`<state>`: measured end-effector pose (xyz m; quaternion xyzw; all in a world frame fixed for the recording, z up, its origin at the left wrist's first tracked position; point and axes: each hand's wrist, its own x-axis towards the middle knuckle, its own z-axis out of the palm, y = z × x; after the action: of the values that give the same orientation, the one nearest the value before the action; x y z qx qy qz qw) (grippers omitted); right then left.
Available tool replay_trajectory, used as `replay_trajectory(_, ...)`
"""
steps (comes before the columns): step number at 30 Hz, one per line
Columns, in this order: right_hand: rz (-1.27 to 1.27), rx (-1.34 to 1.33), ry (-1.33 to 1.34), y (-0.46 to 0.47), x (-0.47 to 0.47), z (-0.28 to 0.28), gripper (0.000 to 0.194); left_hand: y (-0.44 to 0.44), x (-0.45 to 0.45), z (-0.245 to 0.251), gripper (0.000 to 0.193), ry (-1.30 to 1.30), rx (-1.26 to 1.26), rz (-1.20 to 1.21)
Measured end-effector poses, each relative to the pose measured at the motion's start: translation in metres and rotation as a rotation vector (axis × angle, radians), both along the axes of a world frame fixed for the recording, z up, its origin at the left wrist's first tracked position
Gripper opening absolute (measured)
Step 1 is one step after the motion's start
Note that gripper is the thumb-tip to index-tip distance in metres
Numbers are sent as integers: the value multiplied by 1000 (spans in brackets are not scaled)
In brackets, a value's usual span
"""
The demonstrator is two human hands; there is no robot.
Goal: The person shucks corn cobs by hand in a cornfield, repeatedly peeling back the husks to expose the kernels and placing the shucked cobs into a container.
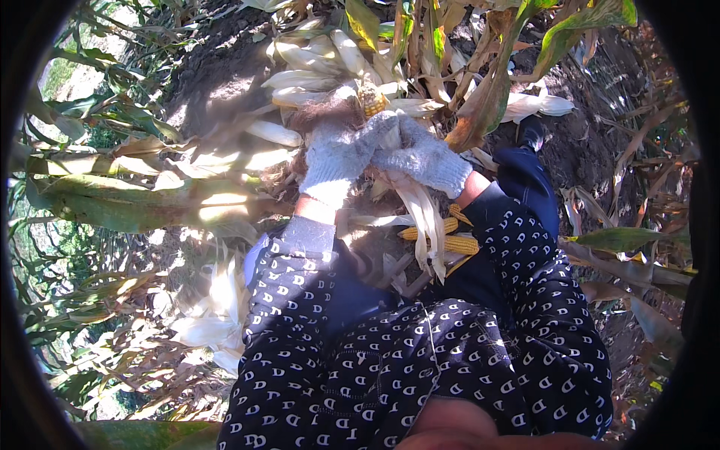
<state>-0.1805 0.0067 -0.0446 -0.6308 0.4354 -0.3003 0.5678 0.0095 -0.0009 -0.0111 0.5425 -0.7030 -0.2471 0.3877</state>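
Observation:
My left hand (341,152), in a pale knitted glove, grips an ear of corn (372,101). Yellow kernels show at the ear's upper end, and brown corn silk (329,115) lies over the fingers. Close beside it, my right hand (424,154), gloved the same way, is closed on the ear's husk. Long dry husk strips (423,219) hang below the hands. Both sets of fingers are partly hidden, as is most of the ear. Bare yellow corn cobs (461,245) lie below the right hand, near my legs.
Several ears in pale husks (309,59) lie heaped beyond my hands. Dry corn stalks and leaves (484,101) rise at the upper right. A broad leaf (140,203) reaches in from the left. Loose husks (216,320) lie at the lower left. My dark shoe (530,134) rests on soil.

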Motion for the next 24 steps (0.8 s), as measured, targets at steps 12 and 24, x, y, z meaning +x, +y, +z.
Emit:
replay_trajectory(12, 104, 80, -280, 8, -5, 19, 95, 5, -12, 2, 45, 406, 97, 187)
replay_trajectory(24, 143, 11, -103, -1, -7, 8, 104, 4, -4, 5, 54, 416, 92, 16)
